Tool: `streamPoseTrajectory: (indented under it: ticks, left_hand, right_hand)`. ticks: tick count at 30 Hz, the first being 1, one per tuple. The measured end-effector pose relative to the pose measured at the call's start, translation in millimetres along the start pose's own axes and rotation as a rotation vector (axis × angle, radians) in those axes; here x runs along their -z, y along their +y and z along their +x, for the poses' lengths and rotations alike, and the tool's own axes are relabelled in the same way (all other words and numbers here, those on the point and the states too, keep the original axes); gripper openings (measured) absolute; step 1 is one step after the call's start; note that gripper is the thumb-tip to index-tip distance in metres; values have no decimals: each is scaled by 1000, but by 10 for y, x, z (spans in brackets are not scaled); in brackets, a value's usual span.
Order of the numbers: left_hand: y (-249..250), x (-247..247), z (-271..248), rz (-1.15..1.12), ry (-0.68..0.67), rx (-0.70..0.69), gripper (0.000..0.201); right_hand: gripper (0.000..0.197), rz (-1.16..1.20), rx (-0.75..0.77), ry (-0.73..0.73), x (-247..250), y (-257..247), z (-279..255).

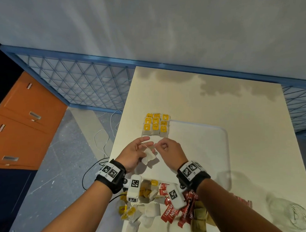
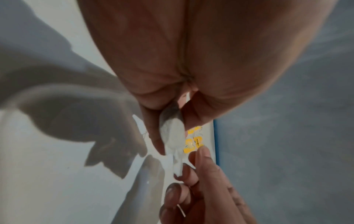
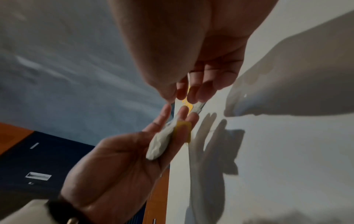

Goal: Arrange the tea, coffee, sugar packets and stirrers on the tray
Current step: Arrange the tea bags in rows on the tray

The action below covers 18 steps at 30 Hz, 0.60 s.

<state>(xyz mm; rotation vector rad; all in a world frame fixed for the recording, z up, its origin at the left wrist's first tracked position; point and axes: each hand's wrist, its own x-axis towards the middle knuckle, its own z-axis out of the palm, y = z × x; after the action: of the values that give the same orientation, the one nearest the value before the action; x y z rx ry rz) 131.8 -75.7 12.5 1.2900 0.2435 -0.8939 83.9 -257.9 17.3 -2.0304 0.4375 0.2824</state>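
Currently left hand [image 1: 133, 154] holds a tea bag [image 1: 149, 156] above the tray [image 1: 223, 136], fingers loosely curled round it. Right hand [image 1: 170, 151] pinches its string, other fingers curled. Tea bag grid [image 1: 156, 124] sits at tray's far-left corner; loose packets [image 1: 170, 213] near table edge.

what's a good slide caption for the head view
Both hands untangle a tea bag beside tea bags gridded on the tray.
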Motion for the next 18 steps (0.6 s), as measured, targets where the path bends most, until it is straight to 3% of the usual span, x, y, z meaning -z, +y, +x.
streamPoseTrajectory:
  ticks: [4,8,14,18]
  left_hand:
    - [0,-14,-24,21,15,-31,75]
    - [3,-47,-47,8,14,-55,78]
    - [6,-84,-78,-25,16,-70,75]
    - [5,-97,-69,28,29,-89,66]
  right_hand:
    - [18,10,-8,-23,-103,38,-185]
    - [10,38,-5,-28,-173,51,-280]
    - [12,142,-101,2,-182,-19,-333]
    - [10,160,-65,24,-142,-57,-364]
